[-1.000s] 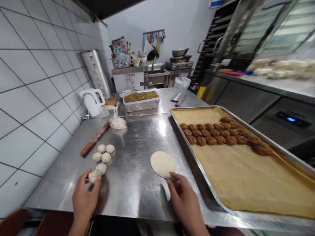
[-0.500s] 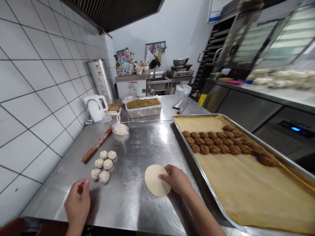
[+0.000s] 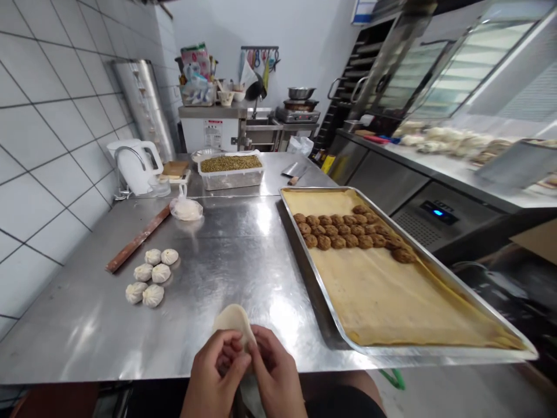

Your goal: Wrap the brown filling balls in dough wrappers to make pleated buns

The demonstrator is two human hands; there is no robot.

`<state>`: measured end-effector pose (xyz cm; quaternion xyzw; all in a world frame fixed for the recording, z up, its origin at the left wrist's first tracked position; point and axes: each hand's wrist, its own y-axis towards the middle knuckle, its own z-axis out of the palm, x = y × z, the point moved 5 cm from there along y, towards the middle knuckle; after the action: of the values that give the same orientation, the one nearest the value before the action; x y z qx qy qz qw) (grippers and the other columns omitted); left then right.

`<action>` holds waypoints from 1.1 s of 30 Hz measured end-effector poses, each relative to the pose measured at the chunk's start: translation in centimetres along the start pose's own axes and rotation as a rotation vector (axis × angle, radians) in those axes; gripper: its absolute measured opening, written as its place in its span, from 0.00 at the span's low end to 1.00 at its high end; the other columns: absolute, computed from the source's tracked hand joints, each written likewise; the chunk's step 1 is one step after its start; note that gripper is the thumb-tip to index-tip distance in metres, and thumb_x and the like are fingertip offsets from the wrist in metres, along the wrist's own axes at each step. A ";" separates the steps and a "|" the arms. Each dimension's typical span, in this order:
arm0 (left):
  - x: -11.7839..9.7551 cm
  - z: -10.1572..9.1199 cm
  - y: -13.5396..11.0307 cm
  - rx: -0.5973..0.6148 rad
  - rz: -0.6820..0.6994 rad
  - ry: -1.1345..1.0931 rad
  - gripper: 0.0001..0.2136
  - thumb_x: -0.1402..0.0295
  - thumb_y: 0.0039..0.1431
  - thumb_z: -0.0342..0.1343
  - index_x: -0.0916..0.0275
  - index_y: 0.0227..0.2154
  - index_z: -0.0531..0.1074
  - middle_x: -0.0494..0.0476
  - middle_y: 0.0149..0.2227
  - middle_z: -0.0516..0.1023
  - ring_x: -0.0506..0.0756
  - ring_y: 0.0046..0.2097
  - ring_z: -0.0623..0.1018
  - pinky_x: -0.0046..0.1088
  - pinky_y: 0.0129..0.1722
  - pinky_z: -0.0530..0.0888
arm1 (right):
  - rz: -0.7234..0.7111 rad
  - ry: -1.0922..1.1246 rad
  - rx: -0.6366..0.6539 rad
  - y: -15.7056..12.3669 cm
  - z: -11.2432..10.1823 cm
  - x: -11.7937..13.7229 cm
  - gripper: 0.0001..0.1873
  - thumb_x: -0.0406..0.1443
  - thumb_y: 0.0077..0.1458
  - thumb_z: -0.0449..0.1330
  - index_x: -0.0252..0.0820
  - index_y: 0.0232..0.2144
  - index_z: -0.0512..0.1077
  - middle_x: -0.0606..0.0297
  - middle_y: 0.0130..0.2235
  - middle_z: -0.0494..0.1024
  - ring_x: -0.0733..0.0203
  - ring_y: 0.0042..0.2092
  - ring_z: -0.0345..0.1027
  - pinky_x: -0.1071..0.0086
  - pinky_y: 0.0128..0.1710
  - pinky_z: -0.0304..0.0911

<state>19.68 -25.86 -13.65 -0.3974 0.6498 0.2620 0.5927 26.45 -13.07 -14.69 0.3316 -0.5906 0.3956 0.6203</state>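
Note:
A round, pale dough wrapper [image 3: 232, 318] is held upright and slightly bent at the table's front edge. My right hand [image 3: 277, 371] pinches its right edge between thumb and fingers. The fingers of my left hand [image 3: 215, 371] are curled against its lower left part, closed on the dough. Both hands are close together, and they hide the wrapper's lower portion. To the left, several pleated buns [image 3: 153, 295] stand in a small cluster on the steel table [image 3: 209, 273]. Brown filling balls [image 3: 338, 241] sit in rows on the paper-lined tray [image 3: 319, 277] at right.
A floury rolling pin [image 3: 138, 238] lies left, beside a plastic bag of dough [image 3: 187, 209]. Further back are a white jug [image 3: 133, 165], a clear tub of greenish filling [image 3: 232, 179] and a scraper [image 3: 295, 171]. A tiled wall borders the left.
My right hand has brought the wrapper toward me and lifted it from lying nearly flat to upright. My left hand has come across from the left to the wrapper. The view has turned right.

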 end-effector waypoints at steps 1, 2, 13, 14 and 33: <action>0.0 0.3 0.0 0.025 -0.026 -0.013 0.13 0.58 0.63 0.62 0.59 0.46 0.76 0.57 0.40 0.81 0.56 0.41 0.80 0.28 0.42 0.77 | -0.022 -0.019 0.010 -0.8 0.0 -0.3 0.18 0.46 0.68 0.60 0.47 0.55 0.75 0.52 0.54 0.82 0.45 0.54 0.79 0.56 0.55 0.75; 0.0 0.5 0.0 0.039 -0.045 -0.029 0.12 0.58 0.63 0.63 0.59 0.43 0.76 0.56 0.38 0.80 0.55 0.40 0.80 0.28 0.42 0.76 | -0.049 -0.060 0.017 -1.5 -0.1 -0.5 0.18 0.45 0.68 0.60 0.48 0.57 0.75 0.52 0.56 0.81 0.45 0.56 0.78 0.54 0.57 0.74; 0.9 0.2 -0.1 0.105 -0.120 -0.131 0.14 0.53 0.65 0.60 0.60 0.38 0.74 0.54 0.36 0.79 0.55 0.40 0.78 0.29 0.43 0.74 | -0.150 -0.180 -0.003 -3.0 0.0 -1.4 0.19 0.42 0.69 0.57 0.51 0.59 0.76 0.53 0.59 0.80 0.46 0.59 0.76 0.51 0.62 0.71; 0.9 0.2 -0.1 0.105 -0.117 -0.125 0.14 0.53 0.65 0.60 0.60 0.38 0.74 0.54 0.36 0.80 0.55 0.40 0.78 0.29 0.44 0.74 | -0.139 -0.160 -0.009 -3.0 0.0 -1.5 0.19 0.43 0.69 0.58 0.51 0.58 0.77 0.53 0.59 0.80 0.45 0.59 0.76 0.51 0.61 0.71; 0.8 0.3 -0.2 0.077 -0.100 -0.115 0.17 0.51 0.64 0.59 0.62 0.35 0.76 0.53 0.31 0.76 0.52 0.34 0.74 0.25 0.34 0.71 | -0.083 -0.015 -0.026 -2.0 0.1 0.5 0.12 0.44 0.67 0.63 0.48 0.48 0.80 0.58 0.45 0.81 0.55 0.46 0.77 0.66 0.45 0.74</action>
<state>20.04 -25.85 -14.46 -0.3907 0.6037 0.2290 0.6561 28.12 -14.04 -14.04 0.3504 -0.5860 0.3595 0.6361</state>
